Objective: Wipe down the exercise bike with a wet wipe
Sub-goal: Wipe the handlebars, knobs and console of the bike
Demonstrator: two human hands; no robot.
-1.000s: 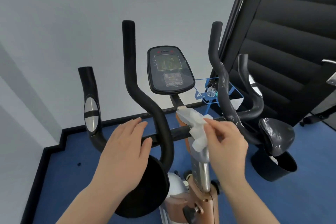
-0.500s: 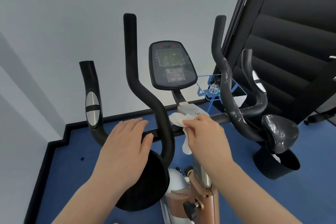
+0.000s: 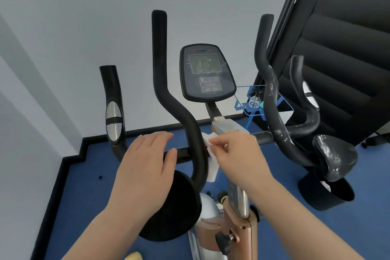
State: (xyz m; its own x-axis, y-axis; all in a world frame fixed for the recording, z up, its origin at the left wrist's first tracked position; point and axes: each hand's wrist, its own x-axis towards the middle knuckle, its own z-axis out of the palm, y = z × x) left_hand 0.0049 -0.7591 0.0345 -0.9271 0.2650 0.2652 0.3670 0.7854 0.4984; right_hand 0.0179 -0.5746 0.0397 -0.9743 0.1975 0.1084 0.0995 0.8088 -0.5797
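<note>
Under the right hand (image 3: 236,154), a limp, light wet wipe (image 3: 209,154) is pinched against the crossbar (image 3: 263,136); the left hand (image 3: 147,167) is rested flat, fingers straight.

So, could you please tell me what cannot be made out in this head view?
- Crossbar: the part under the left hand is covered.
- Wet wipe: partly behind the right hand and the handlebar.
- Console markings: too small to read.
- Bike base: cut off by the bottom edge.
</note>
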